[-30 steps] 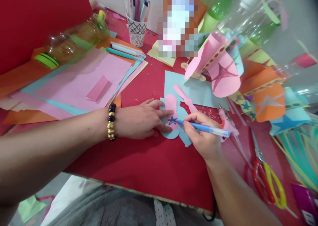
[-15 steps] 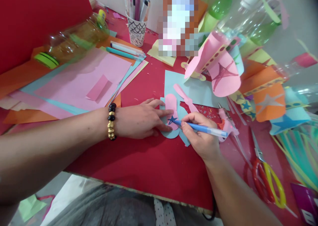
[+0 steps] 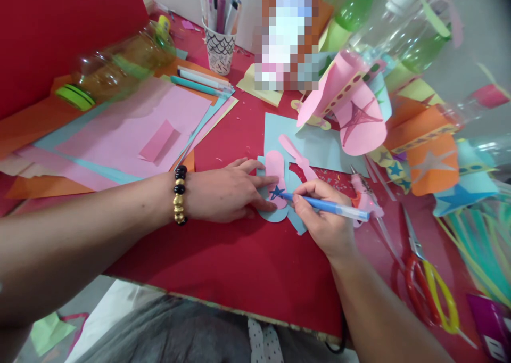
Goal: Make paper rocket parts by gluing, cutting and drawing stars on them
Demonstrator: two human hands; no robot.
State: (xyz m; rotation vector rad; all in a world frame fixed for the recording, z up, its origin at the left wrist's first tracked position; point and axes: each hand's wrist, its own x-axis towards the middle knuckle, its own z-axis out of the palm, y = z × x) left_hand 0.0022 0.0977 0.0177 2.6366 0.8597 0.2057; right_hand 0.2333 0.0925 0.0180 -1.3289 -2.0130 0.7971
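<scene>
A narrow pink paper strip (image 3: 274,163) with rounded ends lies on a light-blue paper cutout (image 3: 275,215) on the red table. Near its lower end is a dark blue star (image 3: 277,192). My left hand (image 3: 229,192), with a beaded bracelet at the wrist, rests flat from the left, its fingers spread over the pink strip and the blue paper. My right hand (image 3: 325,216) grips a blue marker (image 3: 327,206) whose tip is at the star's right edge. Under and beside the right hand lies another blue paper piece (image 3: 297,222).
Red-and-yellow scissors (image 3: 429,283) lie at the right. Behind my right hand are a hot glue gun (image 3: 364,192) and paper-decorated bottles (image 3: 359,91). Coloured sheets (image 3: 131,118) and a plastic bottle (image 3: 115,65) cover the left. A pen cup (image 3: 219,49) stands at the back.
The marker and my right hand have shifted slightly to the right and down. The star looks more filled with blue. My left hand stays in place.
</scene>
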